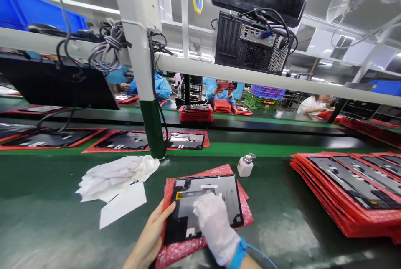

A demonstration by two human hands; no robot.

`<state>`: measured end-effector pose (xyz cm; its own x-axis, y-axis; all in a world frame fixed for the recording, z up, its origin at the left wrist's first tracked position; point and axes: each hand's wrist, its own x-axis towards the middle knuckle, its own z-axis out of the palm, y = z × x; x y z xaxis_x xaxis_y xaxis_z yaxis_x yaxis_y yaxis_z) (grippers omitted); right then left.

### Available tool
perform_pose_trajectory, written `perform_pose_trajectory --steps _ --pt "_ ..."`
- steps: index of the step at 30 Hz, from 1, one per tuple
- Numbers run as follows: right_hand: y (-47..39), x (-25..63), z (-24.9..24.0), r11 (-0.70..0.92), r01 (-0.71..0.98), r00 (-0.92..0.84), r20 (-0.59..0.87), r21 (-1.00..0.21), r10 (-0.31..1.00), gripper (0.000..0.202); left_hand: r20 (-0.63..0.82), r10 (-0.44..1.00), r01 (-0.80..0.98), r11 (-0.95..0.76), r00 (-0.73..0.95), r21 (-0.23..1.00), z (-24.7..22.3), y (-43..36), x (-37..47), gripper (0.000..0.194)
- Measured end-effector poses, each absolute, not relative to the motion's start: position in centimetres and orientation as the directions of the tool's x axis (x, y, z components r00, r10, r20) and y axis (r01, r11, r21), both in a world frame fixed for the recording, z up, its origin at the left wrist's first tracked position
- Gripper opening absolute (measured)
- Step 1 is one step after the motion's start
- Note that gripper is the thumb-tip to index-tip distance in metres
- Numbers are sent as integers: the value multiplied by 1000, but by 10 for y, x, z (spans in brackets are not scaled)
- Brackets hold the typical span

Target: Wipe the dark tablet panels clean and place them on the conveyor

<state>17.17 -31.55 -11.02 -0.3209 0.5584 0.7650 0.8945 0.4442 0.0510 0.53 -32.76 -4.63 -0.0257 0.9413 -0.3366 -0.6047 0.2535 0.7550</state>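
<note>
A black and grey panel (230, 194) lies on red bubble-wrap sheets (181, 249) at the lower middle of the head view. At its left edge, my bare left hand (153, 231) grips the panel and the wrap, thumb on top and fingers underneath. My right hand (214, 223) wears a white glove and a blue wrist strap; it rests on the panel's middle with its fingers bunched, and what they hold, if anything, is hidden. Behind the panel stands a small white bottle (245, 166) with a metal top.
White cloths (115, 177) and a white sheet (123, 205) lie left. Stacked red wraps with panels (338, 194) stand right. A green and white post (152, 129) rises behind the cloths. Several panels line the far belt; people in blue sit beyond.
</note>
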Motion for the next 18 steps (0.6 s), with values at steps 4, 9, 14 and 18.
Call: perform_pose_trajectory --steps 4,9,14,18 --pt "-307 133 -97 562 821 -437 745 101 504 26 -358 934 -598 273 -24 753 -48 -327 4 71" --pt "-318 191 -86 518 855 -397 633 -8 665 9 -379 923 -589 270 -66 761 -46 -327 6 70" --pt "-339 268 -95 424 885 -211 645 -194 735 28 -384 920 -577 272 -78 770 -47 -324 7 63" --pt "-343 289 -80 344 877 -86 595 -336 799 23 -400 911 -553 282 -103 784 -43 -327 8 54"
